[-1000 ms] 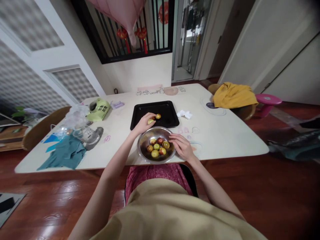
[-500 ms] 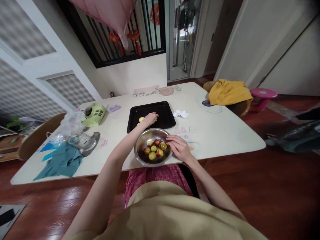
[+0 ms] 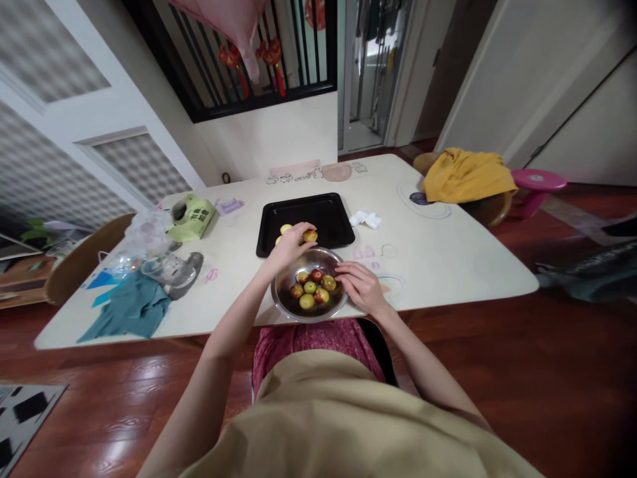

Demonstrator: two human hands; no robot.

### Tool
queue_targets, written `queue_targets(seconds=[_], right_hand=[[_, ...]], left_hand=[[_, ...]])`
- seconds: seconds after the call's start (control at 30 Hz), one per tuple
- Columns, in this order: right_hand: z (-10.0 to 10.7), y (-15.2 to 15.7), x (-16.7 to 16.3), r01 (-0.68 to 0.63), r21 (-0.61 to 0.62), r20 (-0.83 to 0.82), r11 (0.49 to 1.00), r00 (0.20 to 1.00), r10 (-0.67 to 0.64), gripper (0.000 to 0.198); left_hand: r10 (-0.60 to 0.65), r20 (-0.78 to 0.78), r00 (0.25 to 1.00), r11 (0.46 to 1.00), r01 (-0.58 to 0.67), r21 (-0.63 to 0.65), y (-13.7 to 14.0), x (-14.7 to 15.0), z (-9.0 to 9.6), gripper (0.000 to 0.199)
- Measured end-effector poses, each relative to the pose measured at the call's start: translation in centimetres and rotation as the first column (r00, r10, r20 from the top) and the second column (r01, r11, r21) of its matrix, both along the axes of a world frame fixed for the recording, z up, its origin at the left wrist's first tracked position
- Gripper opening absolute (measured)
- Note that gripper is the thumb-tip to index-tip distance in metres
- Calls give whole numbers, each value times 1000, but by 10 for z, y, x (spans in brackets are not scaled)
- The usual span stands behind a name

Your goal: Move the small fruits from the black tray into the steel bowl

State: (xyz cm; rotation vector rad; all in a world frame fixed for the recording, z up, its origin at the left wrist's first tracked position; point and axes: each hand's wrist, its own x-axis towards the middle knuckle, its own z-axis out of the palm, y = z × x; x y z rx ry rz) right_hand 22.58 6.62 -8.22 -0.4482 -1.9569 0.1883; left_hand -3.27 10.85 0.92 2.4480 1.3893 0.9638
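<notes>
My left hand (image 3: 293, 244) is over the near edge of the black tray (image 3: 326, 222), just above the bowl's far rim. Its fingers are closed on a yellow-brown jujube (image 3: 310, 236). A few pale yellow fruits (image 3: 285, 229) lie on the tray, partly hidden behind this hand. In front of me stands a shiny metal bowl (image 3: 283, 302) with several green, yellow and reddish jujubes (image 3: 307, 301) in it. My right hand (image 3: 363, 287) grips the bowl's right rim, thumb and fingertips at the edge.
A crumpled white tissue (image 3: 365, 219) lies right of the tray. On the left are a green cap-like item (image 3: 193, 218), clear plastic bags (image 3: 144, 238), a grey-soled shoe-like item (image 3: 184, 275) and a teal cloth (image 3: 132, 311). A yellow cloth (image 3: 468, 176) drapes a chair at the right.
My left hand has come back from the tray toward the bowl with a jujube at its fingertips. My right hand stays at the bowl's rim. The camera view has shifted slightly.
</notes>
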Motion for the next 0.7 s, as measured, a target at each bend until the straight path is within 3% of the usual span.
queue_targets(seconds=[0.17,0.33,0.43,0.6,0.7], right_hand=[[1,0,0,3,-26,3,1000,1000,-3,28],[1,0,0,13,-69,16,998,1000,-12,30],[1,0,1,19,-50,17,999,1000,-18,30],[1,0,1,13,-47,-1,999,1000,-13,30],[2,0,1,8,-70,-5,997,1000,-9,31]], left_hand=[[64,87,994,998,-64,4,-65,-7,-2,29],[144,112,983,989,-141,-33,-110,-10,-10,30],[178,57,982,983,-175,-51,-125,-12,-13,33],[86,-110,990,984,-102,-147,-135,-17,-13,31],[92,-172,981,982,-118,-147,-138,-17,-10,35]])
